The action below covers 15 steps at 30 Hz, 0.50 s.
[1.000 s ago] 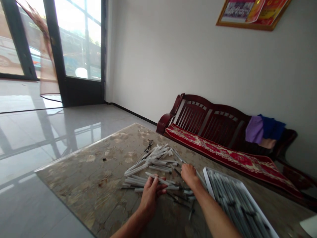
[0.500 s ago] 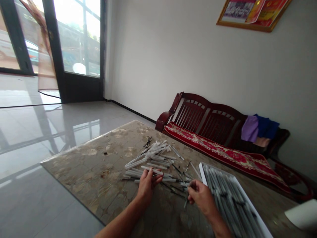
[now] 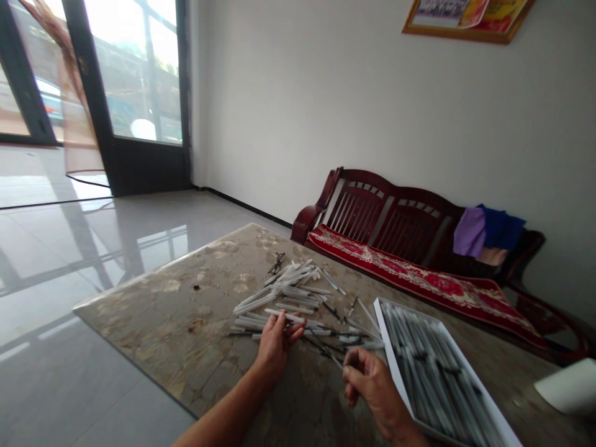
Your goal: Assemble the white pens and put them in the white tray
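Observation:
My left hand (image 3: 274, 347) is closed around a white pen barrel (image 3: 278, 313), which sticks out past the fingertips over a loose pile of similar pale pen barrels (image 3: 298, 290). Farther right, my right hand (image 3: 370, 386) pinches the end of a thin dark pen refill (image 3: 334, 358); its far end lies among other dark pieces. Beside that hand is a white open box (image 3: 387, 347) with rows of assembled-looking grey pens (image 3: 433, 372), some dark at one end. Several dark refills and small parts (image 3: 333, 310) lie scattered between the pile and the box.
All this lies on a patterned brown table (image 3: 153, 329). Behind the pile is a small black item with loops (image 3: 278, 262). A white roll (image 3: 568, 386) stands near the right edge. Past the table is a dark red wooden bench (image 3: 358, 202) with a red cushion.
My right hand has moved slightly left and down, away from the loose parts, drawing the thin refill with it. My left hand keeps its hold on the barrel. The view has shifted a little.

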Each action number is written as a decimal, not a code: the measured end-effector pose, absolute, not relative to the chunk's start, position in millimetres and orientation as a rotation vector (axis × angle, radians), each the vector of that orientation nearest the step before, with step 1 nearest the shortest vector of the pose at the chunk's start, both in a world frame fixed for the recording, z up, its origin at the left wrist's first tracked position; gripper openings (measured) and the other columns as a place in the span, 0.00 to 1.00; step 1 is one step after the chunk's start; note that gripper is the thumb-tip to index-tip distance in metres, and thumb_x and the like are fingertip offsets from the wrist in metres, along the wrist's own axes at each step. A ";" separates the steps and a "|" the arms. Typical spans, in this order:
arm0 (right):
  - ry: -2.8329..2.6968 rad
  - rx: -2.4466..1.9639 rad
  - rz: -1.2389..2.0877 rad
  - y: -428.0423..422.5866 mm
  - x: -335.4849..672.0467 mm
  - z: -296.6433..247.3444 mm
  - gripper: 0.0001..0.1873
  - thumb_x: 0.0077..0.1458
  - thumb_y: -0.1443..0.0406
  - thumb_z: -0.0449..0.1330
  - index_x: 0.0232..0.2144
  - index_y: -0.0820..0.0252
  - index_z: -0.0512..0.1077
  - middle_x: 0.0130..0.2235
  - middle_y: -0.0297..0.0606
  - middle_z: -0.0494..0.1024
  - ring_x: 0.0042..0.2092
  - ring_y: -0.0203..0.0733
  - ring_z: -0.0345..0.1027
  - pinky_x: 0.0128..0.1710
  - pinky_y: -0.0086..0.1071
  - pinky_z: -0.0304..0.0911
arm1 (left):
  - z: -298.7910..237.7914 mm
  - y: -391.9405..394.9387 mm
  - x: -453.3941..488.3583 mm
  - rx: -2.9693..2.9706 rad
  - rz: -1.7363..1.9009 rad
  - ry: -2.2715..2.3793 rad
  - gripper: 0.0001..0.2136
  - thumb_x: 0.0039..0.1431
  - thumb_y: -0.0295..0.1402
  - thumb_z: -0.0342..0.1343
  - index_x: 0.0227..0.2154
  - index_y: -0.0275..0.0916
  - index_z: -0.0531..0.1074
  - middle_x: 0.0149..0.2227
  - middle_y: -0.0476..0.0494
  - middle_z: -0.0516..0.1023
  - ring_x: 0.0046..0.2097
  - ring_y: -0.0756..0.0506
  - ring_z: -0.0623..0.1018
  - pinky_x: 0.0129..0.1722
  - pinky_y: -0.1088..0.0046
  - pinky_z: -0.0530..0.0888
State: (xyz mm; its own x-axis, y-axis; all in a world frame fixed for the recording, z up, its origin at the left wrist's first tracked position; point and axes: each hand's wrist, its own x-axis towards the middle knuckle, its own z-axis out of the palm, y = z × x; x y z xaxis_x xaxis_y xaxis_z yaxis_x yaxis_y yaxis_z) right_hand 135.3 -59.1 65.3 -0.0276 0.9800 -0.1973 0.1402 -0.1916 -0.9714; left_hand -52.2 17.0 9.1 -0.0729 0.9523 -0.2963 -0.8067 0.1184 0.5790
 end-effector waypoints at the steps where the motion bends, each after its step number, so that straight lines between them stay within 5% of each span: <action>1: -1.243 -1.436 1.319 -59.0 135.5 65.2 0.12 0.41 0.58 0.63 0.24 0.58 0.65 0.18 0.25 0.68 0.16 0.31 0.61 0.17 0.25 0.58 | 9.7 16.8 -52.2 0.256 1.469 0.739 0.04 0.61 0.29 0.56 0.33 0.37 0.65 0.34 0.42 0.82 0.29 0.48 0.83 0.28 0.76 0.81; 15: -1.338 -1.347 1.340 -34.9 146.7 78.5 0.13 0.43 0.58 0.65 0.26 0.59 0.67 0.17 0.26 0.70 0.18 0.32 0.62 0.18 0.25 0.59 | 11.4 4.1 -44.8 0.524 1.235 0.690 0.17 0.46 0.39 0.69 0.33 0.38 0.67 0.31 0.44 0.82 0.28 0.49 0.82 0.24 0.80 0.77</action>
State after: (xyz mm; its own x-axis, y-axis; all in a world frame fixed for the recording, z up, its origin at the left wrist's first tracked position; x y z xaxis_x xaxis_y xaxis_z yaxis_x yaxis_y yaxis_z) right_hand 146.7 -34.9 78.5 -0.1187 0.9826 -0.1427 0.1411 -0.1256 -0.9820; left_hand -44.8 4.1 11.4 0.1751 0.9660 -0.1902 -0.6682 0.2584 0.6977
